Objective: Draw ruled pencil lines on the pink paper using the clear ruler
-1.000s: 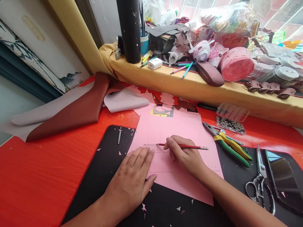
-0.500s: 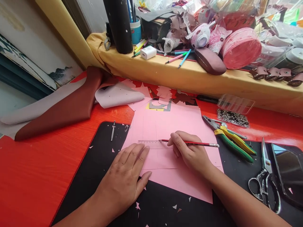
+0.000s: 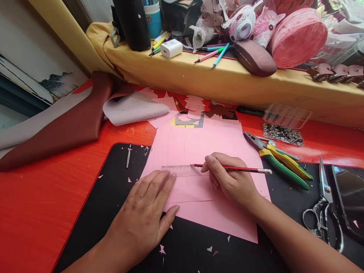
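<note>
A pink sheet of paper (image 3: 204, 148) lies on a black mat (image 3: 113, 204) on the red table. A clear plastic ruler (image 3: 178, 169) rests across the sheet. My left hand (image 3: 145, 214) lies flat with fingers stretched out, its fingertips pressing the ruler's near edge. My right hand (image 3: 231, 180) is closed round a red pencil (image 3: 244, 170), whose tip touches the paper at the ruler's right end. Faint pencil lines cross the sheet.
Yellow-green pliers (image 3: 281, 161), scissors (image 3: 322, 212) and a phone (image 3: 351, 197) lie right of the sheet. A small metal tool (image 3: 129, 154) lies left. Brown leather (image 3: 62, 125) lies at the far left, a box of metal rings (image 3: 283, 133) at the back right. A cluttered yellow ledge (image 3: 227, 79) runs behind.
The view has tilted down and shifted, so everything sits higher and more to the left in the frame. Both hands keep their hold on ruler and pencil.
</note>
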`<state>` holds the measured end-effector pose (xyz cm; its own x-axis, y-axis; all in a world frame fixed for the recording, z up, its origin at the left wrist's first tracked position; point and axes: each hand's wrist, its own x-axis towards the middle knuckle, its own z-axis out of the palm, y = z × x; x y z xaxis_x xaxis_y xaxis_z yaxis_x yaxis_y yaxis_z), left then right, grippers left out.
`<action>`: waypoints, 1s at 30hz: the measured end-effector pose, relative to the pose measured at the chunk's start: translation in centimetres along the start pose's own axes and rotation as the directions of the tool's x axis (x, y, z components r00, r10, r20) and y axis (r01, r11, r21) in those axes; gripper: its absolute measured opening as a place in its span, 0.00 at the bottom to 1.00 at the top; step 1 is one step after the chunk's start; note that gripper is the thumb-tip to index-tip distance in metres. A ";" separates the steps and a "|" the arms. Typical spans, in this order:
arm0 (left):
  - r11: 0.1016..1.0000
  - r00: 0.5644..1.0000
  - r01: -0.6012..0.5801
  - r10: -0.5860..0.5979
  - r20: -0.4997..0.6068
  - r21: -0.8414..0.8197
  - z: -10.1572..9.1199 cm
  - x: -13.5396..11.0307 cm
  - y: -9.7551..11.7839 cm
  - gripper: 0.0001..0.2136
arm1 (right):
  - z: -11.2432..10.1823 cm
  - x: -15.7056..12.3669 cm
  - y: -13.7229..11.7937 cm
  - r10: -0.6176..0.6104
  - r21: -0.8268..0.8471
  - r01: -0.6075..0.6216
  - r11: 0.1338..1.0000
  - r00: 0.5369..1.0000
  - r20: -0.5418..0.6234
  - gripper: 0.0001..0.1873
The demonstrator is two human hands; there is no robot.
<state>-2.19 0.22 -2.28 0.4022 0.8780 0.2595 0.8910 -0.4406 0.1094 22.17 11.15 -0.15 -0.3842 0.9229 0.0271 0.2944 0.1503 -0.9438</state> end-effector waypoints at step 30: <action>1.000 1.000 -0.029 0.029 -0.009 -0.003 -0.2 0.3 -0.2 0.22 | 0.3 0.1 0.4 0.074 0.148 -0.070 0.987 0.997 -0.025 0.28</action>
<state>-2.33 0.50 -2.03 0.4256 0.8633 0.2713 0.8785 -0.4661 0.1050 22.00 11.15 -0.65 -0.3394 0.9400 -0.0349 0.1882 0.0315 -0.9816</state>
